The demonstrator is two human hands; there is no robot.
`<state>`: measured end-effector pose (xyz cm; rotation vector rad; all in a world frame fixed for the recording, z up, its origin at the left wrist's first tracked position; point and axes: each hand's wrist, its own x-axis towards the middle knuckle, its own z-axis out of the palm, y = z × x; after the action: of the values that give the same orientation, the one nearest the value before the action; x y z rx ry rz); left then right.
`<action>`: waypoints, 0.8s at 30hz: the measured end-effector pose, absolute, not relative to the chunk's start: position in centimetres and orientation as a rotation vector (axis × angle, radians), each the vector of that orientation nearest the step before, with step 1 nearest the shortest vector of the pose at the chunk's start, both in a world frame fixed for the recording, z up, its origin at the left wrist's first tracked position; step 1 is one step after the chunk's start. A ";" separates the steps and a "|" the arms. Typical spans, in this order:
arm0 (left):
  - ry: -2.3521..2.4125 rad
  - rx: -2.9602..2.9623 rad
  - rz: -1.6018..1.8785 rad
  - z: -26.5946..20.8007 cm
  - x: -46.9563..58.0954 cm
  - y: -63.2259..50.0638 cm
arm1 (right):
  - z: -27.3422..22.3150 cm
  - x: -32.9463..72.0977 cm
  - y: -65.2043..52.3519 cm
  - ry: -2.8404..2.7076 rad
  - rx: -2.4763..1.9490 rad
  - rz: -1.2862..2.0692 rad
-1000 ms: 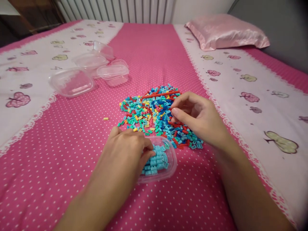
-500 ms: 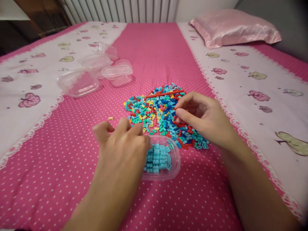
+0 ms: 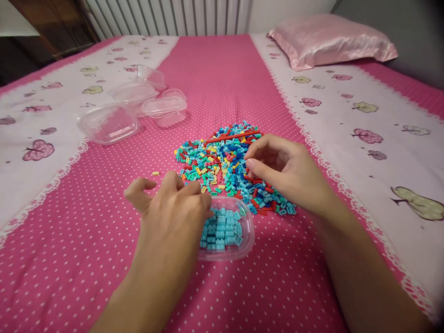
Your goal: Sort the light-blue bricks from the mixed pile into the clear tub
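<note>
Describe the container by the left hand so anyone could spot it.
On the pink dotted bedspread, find the multicoloured block pile. Nearer the camera, partly hidden by the left hand, sits a clear container; unlike the farther containers, it holds light-blue blocks.

Left hand [image 3: 173, 210] at a clear tub [image 3: 248, 237] of light-blue bricks [image 3: 222, 229]; right hand [image 3: 284, 169] — curled — beside a multicoloured pile [image 3: 225, 162]. Clear containers [image 3: 108, 124] lie beyond.

The left forearm [image 3: 142, 286] and right forearm [image 3: 354, 259] are bare and slender
</note>
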<state>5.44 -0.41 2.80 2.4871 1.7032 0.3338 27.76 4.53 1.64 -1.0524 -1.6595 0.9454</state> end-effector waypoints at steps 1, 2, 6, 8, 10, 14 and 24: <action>1.713 2.505 0.253 2.8 5.5 -0.4 | 1.6 27.8 4.5 -1.663 -1.049 0.944; 1.723 2.533 0.155 2.8 5.6 -0.4 | 1.6 27.8 4.5 -1.667 -1.046 0.944; 1.766 2.678 -0.064 2.9 6.4 -0.9 | 1.7 27.7 4.4 -1.686 -1.045 0.957; 1.793 2.717 -0.038 3.0 6.7 -1.0 | 1.8 27.6 4.4 -1.686 -1.043 0.967; 1.824 2.693 -0.076 3.1 6.9 -1.0 | 1.9 27.6 4.4 -1.683 -1.033 0.987; 1.884 2.619 -0.169 3.3 7.0 -1.0 | 1.8 27.7 4.6 -1.683 -1.032 1.004; 1.872 2.599 0.063 3.1 7.0 -1.5 | 1.4 27.7 4.8 -1.709 -1.073 0.981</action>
<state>7.04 -1.48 3.08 2.5990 1.8725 0.0635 27.71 4.78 1.38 -1.0730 -1.7087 0.9810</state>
